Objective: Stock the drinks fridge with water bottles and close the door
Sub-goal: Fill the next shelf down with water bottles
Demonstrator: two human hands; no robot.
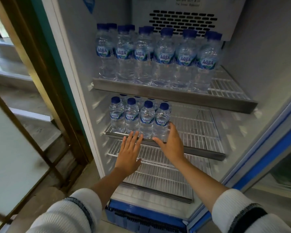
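Hiding rear bottles (123, 96): front bottles (140, 118).

Water bottles (163, 58): front rows six on top shelf, four on middle; back rows uncountable. Hands (170, 142): two.

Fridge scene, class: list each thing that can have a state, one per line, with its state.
Door: open.
Top shelf: nearly full of upright bottles, right end bare.
Middle shelf: bottles at left only.
Lower shelf: no bottles.
Left hand: open, fingers straight, holding nothing.
Right hand: open, beside the end bottle.
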